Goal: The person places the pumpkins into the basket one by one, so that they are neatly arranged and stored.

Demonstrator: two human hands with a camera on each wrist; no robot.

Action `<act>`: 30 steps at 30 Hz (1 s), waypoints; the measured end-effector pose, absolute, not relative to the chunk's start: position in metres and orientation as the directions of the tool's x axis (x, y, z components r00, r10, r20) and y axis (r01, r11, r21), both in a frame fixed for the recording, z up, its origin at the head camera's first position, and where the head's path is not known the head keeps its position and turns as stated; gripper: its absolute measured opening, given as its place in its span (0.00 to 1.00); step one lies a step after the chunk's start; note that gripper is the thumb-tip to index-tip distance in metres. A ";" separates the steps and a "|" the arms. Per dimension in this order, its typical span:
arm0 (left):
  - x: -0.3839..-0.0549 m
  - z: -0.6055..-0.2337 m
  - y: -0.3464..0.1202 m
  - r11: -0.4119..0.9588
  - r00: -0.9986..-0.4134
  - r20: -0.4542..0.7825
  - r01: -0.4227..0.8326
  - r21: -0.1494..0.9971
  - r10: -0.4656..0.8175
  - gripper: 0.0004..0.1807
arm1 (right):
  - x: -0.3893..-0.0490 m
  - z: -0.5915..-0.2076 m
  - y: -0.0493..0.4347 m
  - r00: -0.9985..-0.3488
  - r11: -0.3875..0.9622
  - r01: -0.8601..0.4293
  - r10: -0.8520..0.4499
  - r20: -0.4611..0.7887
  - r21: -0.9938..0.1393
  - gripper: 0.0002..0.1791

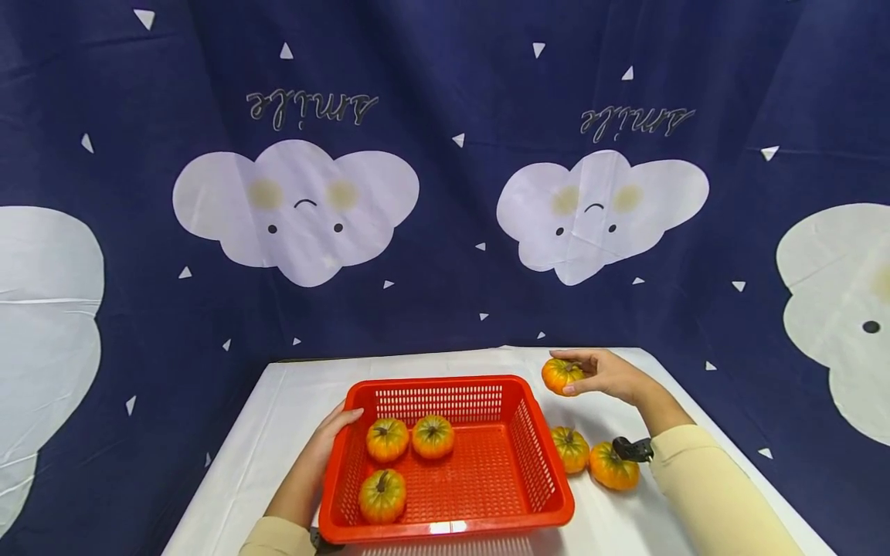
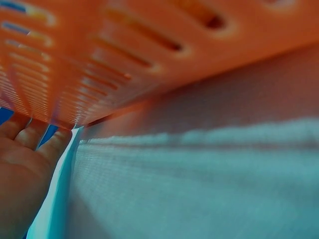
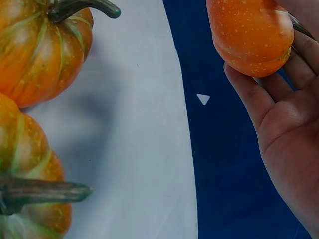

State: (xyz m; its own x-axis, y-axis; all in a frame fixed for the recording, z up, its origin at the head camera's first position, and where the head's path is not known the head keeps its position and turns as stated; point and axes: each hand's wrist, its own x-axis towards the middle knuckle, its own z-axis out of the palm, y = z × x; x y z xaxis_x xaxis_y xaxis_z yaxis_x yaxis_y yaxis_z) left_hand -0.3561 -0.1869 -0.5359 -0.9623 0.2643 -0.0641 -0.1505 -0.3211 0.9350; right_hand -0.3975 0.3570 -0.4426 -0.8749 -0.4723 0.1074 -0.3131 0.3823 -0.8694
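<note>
My right hand (image 1: 612, 376) holds a small orange pumpkin (image 1: 562, 376) above the far right of the table, thumb and fingers around its sides. In the right wrist view the held pumpkin (image 3: 251, 37) rests against the fingertips, the palm bare below it. My left hand (image 1: 332, 434) grips the left rim of a red plastic basket (image 1: 445, 527); from the left wrist, its fingers (image 2: 32, 133) reach the slotted outer wall. Inside the basket, toward its left side, sit three pumpkins: two at the back (image 1: 387, 440) (image 1: 433, 437) and one in front (image 1: 382, 496).
Two more pumpkins, a nearer-to-basket one (image 1: 570, 449) and another (image 1: 615, 466) under my right forearm, stand on the white-covered table (image 1: 239, 452) right of the basket. A dark blue curtain (image 1: 445, 309) with clouds hangs behind the table and along its sides.
</note>
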 end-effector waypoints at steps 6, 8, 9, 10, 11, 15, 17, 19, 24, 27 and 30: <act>-0.356 -0.535 -0.187 -0.331 -0.968 -0.060 -0.142 0.933 0.245 0.33 | -0.397 -0.443 0.354 -0.878 0.410 -0.312 -0.469 0.096 -0.857 0.41; -0.357 -0.535 -0.187 -0.335 -0.966 -0.051 -0.137 0.932 0.253 0.33 | -0.398 -0.443 0.353 -0.874 0.419 -0.326 -0.475 0.102 -0.848 0.41; -0.358 -0.535 -0.187 -0.339 -0.964 -0.045 -0.135 0.931 0.260 0.33 | -0.398 -0.443 0.353 -0.873 0.424 -0.333 -0.477 0.106 -0.842 0.41; -0.358 -0.535 -0.187 -0.341 -0.962 -0.043 -0.136 0.930 0.268 0.33 | -0.398 -0.443 0.353 -0.871 0.428 -0.340 -0.479 0.109 -0.837 0.41; -0.358 -0.536 -0.188 -0.337 -0.960 -0.039 -0.134 0.932 0.276 0.33 | -0.399 -0.443 0.353 -0.870 0.431 -0.344 -0.480 0.111 -0.835 0.40; -0.358 -0.538 -0.188 -0.327 -0.956 -0.034 -0.133 0.935 0.292 0.33 | -0.400 -0.440 0.350 -0.866 0.434 -0.358 -0.486 0.120 -0.827 0.40; -0.358 -0.539 -0.189 -0.324 -0.956 -0.033 -0.130 0.937 0.290 0.33 | -0.401 -0.437 0.348 -0.863 0.429 -0.363 -0.489 0.125 -0.827 0.39; -0.359 -0.538 -0.188 -0.330 -0.958 -0.030 -0.127 0.935 0.284 0.33 | -0.402 -0.435 0.345 -0.861 0.426 -0.365 -0.492 0.127 -0.828 0.39; -0.360 -0.538 -0.187 -0.330 -0.962 -0.025 -0.117 0.937 0.271 0.32 | -0.402 -0.432 0.339 -0.853 0.422 -0.364 -0.509 0.115 -0.830 0.40; -0.361 -0.538 -0.187 -0.336 -0.959 -0.016 -0.115 0.935 0.282 0.33 | -0.401 -0.431 0.336 -0.840 0.410 -0.376 -0.530 0.118 -0.831 0.40; -0.359 -0.539 -0.188 -0.348 -0.954 -0.007 -0.115 0.931 0.299 0.33 | -0.401 -0.429 0.330 -0.823 0.390 -0.382 -0.556 0.116 -0.838 0.41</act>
State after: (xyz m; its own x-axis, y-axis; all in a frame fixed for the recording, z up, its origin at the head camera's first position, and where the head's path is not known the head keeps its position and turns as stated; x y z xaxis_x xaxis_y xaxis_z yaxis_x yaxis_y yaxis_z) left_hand -0.3591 -0.1877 -0.5393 -0.9543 0.2986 -0.0068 -0.1154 -0.3476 0.9305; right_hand -0.4006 0.3302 -0.4287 -0.8229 -0.5563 0.1159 -0.3820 0.3904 -0.8377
